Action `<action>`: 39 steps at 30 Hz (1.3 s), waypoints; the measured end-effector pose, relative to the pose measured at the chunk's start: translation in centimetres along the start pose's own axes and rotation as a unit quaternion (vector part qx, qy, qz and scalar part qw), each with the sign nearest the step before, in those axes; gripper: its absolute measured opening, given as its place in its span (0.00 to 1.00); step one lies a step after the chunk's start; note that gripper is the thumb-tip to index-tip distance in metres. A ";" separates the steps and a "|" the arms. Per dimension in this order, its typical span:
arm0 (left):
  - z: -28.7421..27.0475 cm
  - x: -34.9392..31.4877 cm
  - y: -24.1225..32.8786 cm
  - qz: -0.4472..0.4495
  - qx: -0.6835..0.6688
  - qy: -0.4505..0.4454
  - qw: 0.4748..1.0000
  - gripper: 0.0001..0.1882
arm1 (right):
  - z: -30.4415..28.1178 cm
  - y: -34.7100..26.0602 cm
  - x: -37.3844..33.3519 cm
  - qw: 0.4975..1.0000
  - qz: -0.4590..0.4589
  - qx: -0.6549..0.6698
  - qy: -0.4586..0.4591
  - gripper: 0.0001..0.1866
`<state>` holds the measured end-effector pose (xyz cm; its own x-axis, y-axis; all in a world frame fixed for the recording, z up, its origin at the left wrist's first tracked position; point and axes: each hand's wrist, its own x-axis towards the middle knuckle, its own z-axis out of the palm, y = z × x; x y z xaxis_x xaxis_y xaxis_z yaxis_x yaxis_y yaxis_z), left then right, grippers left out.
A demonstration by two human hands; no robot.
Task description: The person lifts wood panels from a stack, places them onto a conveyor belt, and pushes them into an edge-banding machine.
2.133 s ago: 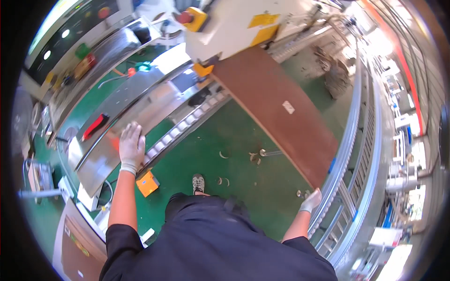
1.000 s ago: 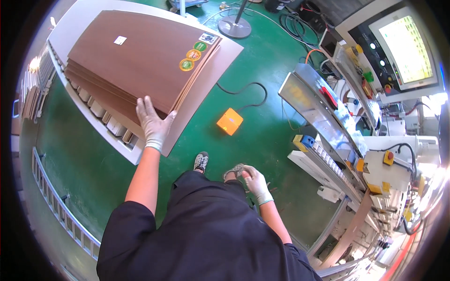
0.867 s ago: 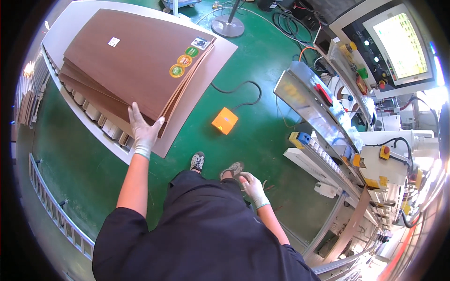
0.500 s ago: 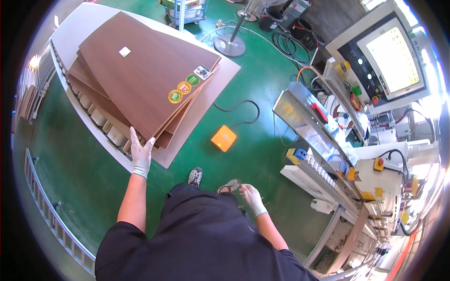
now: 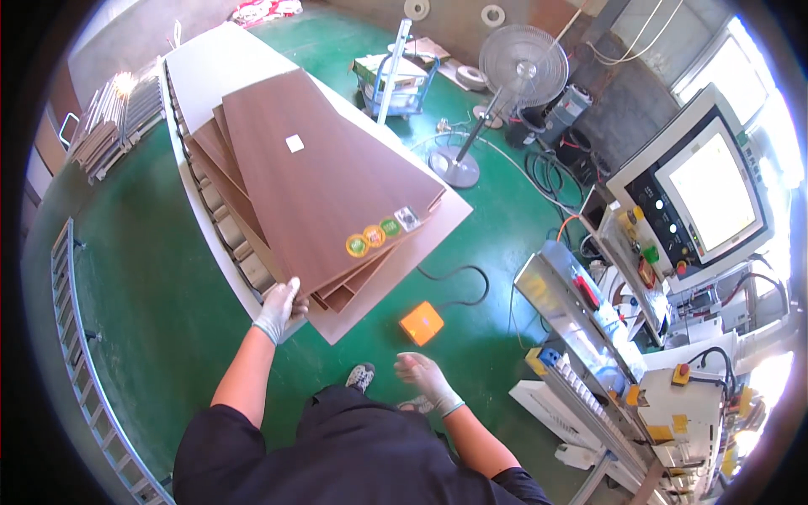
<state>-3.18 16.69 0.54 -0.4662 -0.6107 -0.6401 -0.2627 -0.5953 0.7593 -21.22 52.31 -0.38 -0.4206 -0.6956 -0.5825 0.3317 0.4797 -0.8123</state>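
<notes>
Left hand (image 5: 280,310) grips the top brown panel's (image 5: 324,185) near corner, panel running away up-left; right hand (image 5: 421,374) hangs free.

A stack of boards (image 5: 328,194) lies on a roller table (image 5: 220,227), the top board skewed across the ones beneath. The left hand (image 5: 280,308) is at the stack's near corner; the right hand (image 5: 421,377) hangs free above the floor (image 5: 151,295). A foot pedal (image 5: 422,323) sits on the floor just off that corner. A fan (image 5: 505,80) stands behind the stack, a machine (image 5: 606,337) with a control screen (image 5: 707,194) to the right, and a rail (image 5: 80,353) on the left.
</notes>
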 end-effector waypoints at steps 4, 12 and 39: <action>1.1 -3.7 -3.7 -0.019 0.045 -0.063 0.997 0.23 | 3.1 -3.8 0.1 0.991 0.003 0.113 -0.066 0.33; 5.3 -9.0 -8.3 -0.144 -0.043 -0.236 0.960 0.30 | 2.5 -1.7 0.6 0.942 -0.115 0.278 0.148 0.24; 17.3 -10.5 -3.8 -0.166 0.052 -0.424 0.889 0.26 | -7.1 17.7 -38.8 0.597 -0.002 0.154 0.788 0.23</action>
<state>-11.88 34.44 6.41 -0.8058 0.2294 -0.5459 -0.5611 -0.5903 0.5802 -5.06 91.61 7.68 -0.6133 0.7855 -0.0825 0.3658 0.1899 -0.9111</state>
